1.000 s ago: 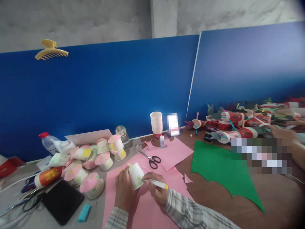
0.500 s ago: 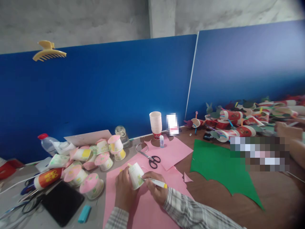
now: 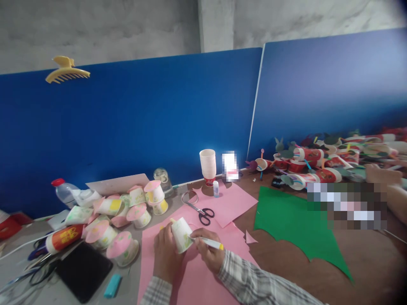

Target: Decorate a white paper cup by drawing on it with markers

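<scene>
A white paper cup (image 3: 182,234) with green and yellow marks is tilted over the pink paper (image 3: 203,284). My left hand (image 3: 165,252) is closed around its left side. Between the fingers of my right hand (image 3: 208,250) is a white marker (image 3: 210,242) with a yellow end; its tip meets the right side of the cup. Black-handled scissors (image 3: 203,214) lie on the pink paper behind my hands, near a small glue stick (image 3: 216,189). A tall stack of paper cups (image 3: 208,165) stands at the blue partition.
Decorated pink-topped cups (image 3: 122,249) crowd the left, beside a black tablet-like slab (image 3: 84,271) and a turquoise object (image 3: 112,286). Cut green paper (image 3: 295,224) lies to the right. Beyond it are red cup crafts (image 3: 327,176) and another person's hand (image 3: 383,174).
The other person's hand at the right has shifted slightly. My own hands, the cup and the marker look nearly unmoved.
</scene>
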### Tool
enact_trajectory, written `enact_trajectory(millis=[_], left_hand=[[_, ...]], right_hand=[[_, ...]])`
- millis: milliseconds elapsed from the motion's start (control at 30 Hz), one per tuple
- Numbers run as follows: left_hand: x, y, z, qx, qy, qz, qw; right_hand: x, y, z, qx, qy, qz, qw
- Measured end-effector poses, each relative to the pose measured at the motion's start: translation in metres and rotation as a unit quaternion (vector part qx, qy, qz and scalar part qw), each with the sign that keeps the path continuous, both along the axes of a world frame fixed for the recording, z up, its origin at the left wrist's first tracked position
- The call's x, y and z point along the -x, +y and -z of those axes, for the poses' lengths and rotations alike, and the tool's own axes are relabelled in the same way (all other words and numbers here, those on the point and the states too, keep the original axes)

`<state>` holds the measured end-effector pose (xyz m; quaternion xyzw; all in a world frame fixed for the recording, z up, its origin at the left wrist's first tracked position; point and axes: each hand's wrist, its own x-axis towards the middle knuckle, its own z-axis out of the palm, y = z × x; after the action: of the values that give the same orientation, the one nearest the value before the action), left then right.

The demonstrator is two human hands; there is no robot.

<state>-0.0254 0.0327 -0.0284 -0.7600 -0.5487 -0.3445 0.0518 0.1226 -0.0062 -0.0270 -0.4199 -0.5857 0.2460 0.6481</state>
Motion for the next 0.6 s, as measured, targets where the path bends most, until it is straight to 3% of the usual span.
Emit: enact_trajectory(millis=[600], left_hand=[[0.0015,0.0011,0.0020,0.012,-0.002,0.000,1.000]], right_hand=[[-0.0003,0.0024,0.0002,0.003,0.011,-0.015,1.000]])
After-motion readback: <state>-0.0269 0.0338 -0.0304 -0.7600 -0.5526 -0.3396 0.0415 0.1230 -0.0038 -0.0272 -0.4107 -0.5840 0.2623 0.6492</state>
